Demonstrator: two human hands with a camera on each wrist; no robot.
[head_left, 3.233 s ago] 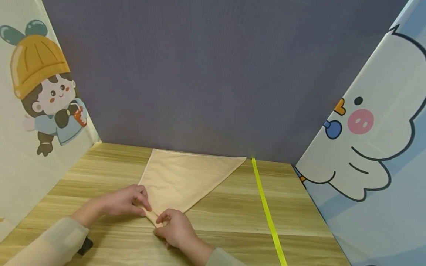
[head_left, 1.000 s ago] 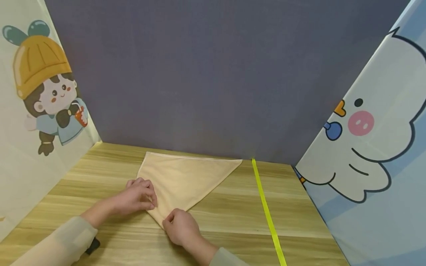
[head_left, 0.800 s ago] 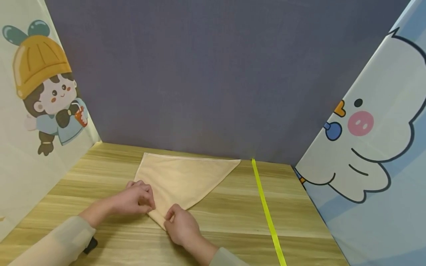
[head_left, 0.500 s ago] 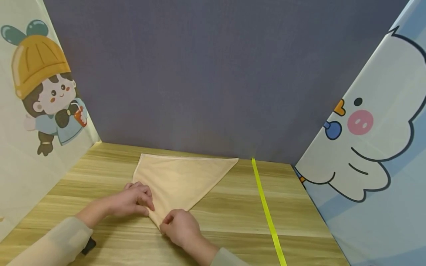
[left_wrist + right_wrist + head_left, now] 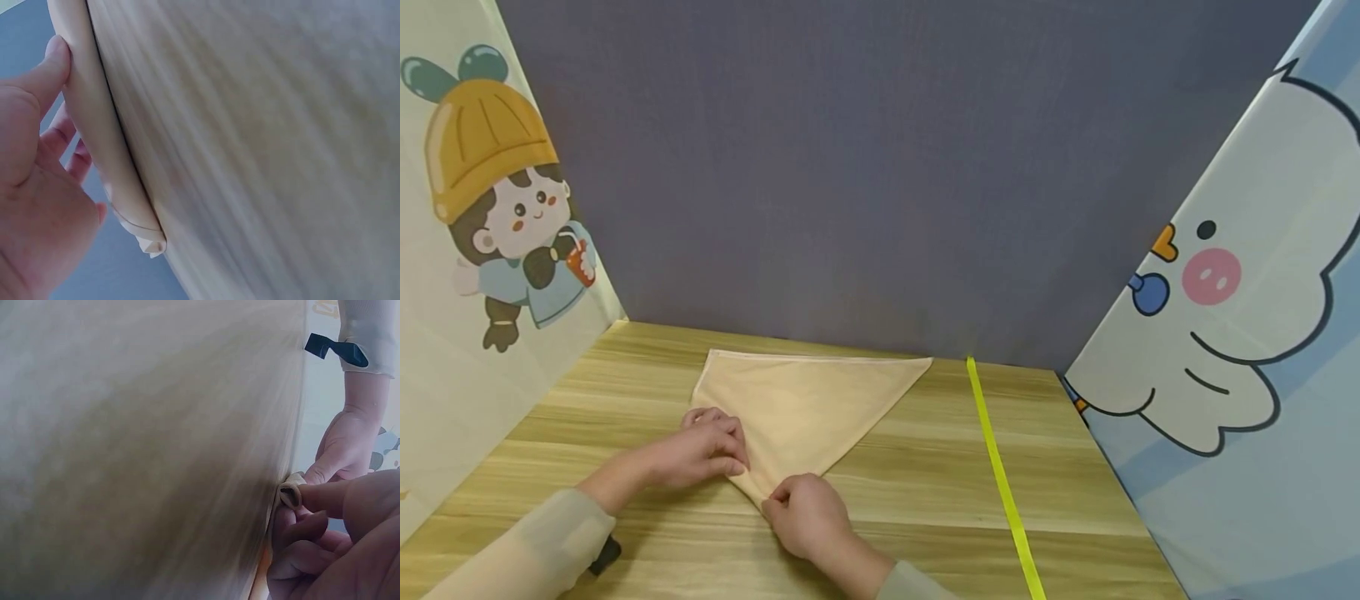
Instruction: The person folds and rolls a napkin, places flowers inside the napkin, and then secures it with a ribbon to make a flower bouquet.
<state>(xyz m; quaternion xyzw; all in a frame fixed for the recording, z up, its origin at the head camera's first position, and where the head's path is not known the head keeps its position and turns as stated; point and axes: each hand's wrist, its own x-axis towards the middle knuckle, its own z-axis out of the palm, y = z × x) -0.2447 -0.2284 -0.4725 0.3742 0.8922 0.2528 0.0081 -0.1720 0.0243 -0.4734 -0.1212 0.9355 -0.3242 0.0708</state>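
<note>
A peach-coloured cloth (image 5: 808, 400) lies on the wooden table, its far edge straight and one corner pointing right. Along its near left side the edge is rolled into a thin tube, seen close as the cloth roll (image 5: 103, 125) in the left wrist view. My left hand (image 5: 703, 447) grips this roll partway along, thumb on top and fingers bent behind it. At the near end, my right hand (image 5: 811, 515) pinches the roll between thumb and fingers. The hollow end of the roll (image 5: 290, 495) shows between them in the right wrist view.
A yellow tape strip (image 5: 1003, 483) runs down the table (image 5: 1090, 500) right of the cloth. A grey panel (image 5: 880, 167) stands behind, with printed side walls left and right. A black strap piece (image 5: 605, 556) shows under the left sleeve.
The cloth has slid left and slightly toward me, its far corners shifting with it. Both hands stay on the rolled edge, with small shifts of fingers and thumbs along it.
</note>
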